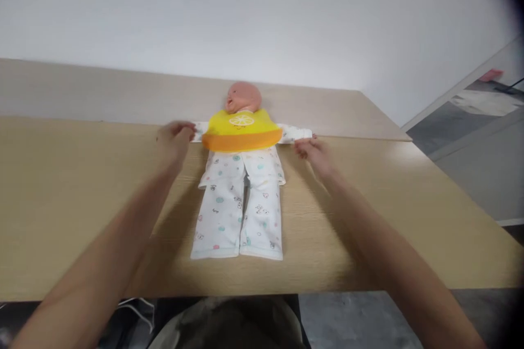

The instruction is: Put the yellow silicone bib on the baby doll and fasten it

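A baby doll [241, 120] lies on its back on a light wooden table [61, 202], head at the far side and arms stretched sideways. It wears a white pyjama suit [237, 202] with small coloured prints and a yellow-and-orange bib [241, 131]. My left hand [176, 142] pinches the end of the doll's sleeve [198, 131] on the left side. My right hand [313, 155] sits at the other sleeve cuff [301, 133], its fingers touching the cloth. That hand is blurred, so its grip is hard to judge.
A beige board [102, 92] lies along the table's far side, in front of a white wall [245, 16]. Grey floor [470, 174] shows to the right and below the near edge. A white cable [137, 311] lies under the table edge at lower left.
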`<state>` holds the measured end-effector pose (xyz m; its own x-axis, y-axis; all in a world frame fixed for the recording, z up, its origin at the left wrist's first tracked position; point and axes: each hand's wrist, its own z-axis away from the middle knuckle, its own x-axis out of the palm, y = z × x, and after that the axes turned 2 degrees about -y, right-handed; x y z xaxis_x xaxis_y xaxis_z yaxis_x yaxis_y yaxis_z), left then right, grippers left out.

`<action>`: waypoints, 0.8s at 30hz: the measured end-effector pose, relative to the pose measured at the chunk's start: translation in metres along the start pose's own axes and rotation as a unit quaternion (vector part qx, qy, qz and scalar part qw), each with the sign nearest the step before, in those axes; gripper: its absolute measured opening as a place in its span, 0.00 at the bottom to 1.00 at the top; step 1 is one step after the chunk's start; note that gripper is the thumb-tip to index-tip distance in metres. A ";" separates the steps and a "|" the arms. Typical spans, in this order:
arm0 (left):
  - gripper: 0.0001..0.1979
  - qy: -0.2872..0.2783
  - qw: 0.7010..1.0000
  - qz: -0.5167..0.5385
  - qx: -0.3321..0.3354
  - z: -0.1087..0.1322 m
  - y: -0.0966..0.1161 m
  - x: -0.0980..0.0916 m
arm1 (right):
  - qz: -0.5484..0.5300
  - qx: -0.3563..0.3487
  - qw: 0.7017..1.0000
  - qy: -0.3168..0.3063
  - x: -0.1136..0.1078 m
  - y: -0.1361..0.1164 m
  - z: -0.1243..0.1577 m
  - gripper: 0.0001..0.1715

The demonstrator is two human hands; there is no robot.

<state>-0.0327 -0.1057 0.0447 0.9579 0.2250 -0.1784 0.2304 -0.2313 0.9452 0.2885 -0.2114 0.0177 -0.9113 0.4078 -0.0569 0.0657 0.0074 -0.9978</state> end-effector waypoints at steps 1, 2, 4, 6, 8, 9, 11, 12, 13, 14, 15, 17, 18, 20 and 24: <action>0.09 0.006 0.999 0.030 -0.011 -0.014 -0.001 0.007 | -0.026 -0.007 0.999 0.020 0.004 -0.003 -0.014 0.06; 0.08 0.005 0.999 0.050 -0.019 -0.027 -0.001 0.014 | -0.050 -0.009 0.998 0.034 0.008 -0.005 -0.028 0.06; 0.06 0.004 0.998 0.048 -0.047 -0.053 -0.002 0.028 | -0.085 -0.004 0.995 0.041 0.018 -0.011 -0.054 0.05; 0.05 -0.003 0.995 0.050 -0.081 -0.077 -0.004 0.044 | -0.102 0.017 0.994 0.037 0.031 -0.015 -0.079 0.06; 0.07 -0.016 0.989 0.069 -0.130 -0.097 -0.008 0.060 | -0.113 0.058 0.992 0.027 0.047 -0.017 -0.104 0.07; 0.09 -0.028 0.984 0.083 -0.156 -0.106 -0.012 0.068 | -0.121 0.083 0.989 0.019 0.056 -0.016 -0.116 0.08; 0.17 -0.063 0.970 0.114 -0.203 -0.120 -0.019 0.083 | -0.142 0.123 0.982 -0.016 0.075 -0.010 -0.139 0.12; 0.22 -0.083 0.963 0.129 -0.221 -0.125 -0.023 0.090 | -0.154 0.136 0.978 -0.039 0.084 -0.007 -0.150 0.15; 0.28 -0.102 0.956 0.143 -0.233 -0.130 -0.027 0.097 | -0.165 0.145 0.974 -0.063 0.091 -0.003 -0.160 0.18; 0.32 -0.119 0.950 0.157 -0.244 -0.133 -0.030 0.103 | -0.173 0.150 0.969 -0.087 0.098 0.002 -0.169 0.20; 0.35 -0.134 0.943 0.170 -0.254 -0.136 -0.033 0.108 | -0.181 0.154 0.965 -0.109 0.104 0.006 -0.177 0.23; 0.38 -0.164 0.929 0.198 -0.268 -0.139 -0.036 0.117 | -0.194 0.160 0.958 -0.138 0.111 0.013 -0.189 0.26; 0.39 -0.177 0.921 0.212 -0.274 -0.139 -0.037 0.119 | -0.202 0.161 0.954 -0.150 0.113 0.016 -0.193 0.27; 0.40 -0.202 0.906 0.240 -0.284 -0.137 -0.038 0.122 | -0.217 0.156 0.949 -0.167 0.115 0.020 -0.196 0.28; 0.40 -0.238 0.883 0.297 -0.274 -0.123 -0.039 0.118 | -0.235 0.111 0.950 -0.173 0.113 0.022 -0.182 0.28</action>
<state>0.0503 0.0464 0.0208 0.8756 -0.2359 0.4215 -0.3293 0.3468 0.8782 0.2609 0.0009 -0.0050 -0.9001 0.0814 0.4280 -0.4344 -0.0933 -0.8959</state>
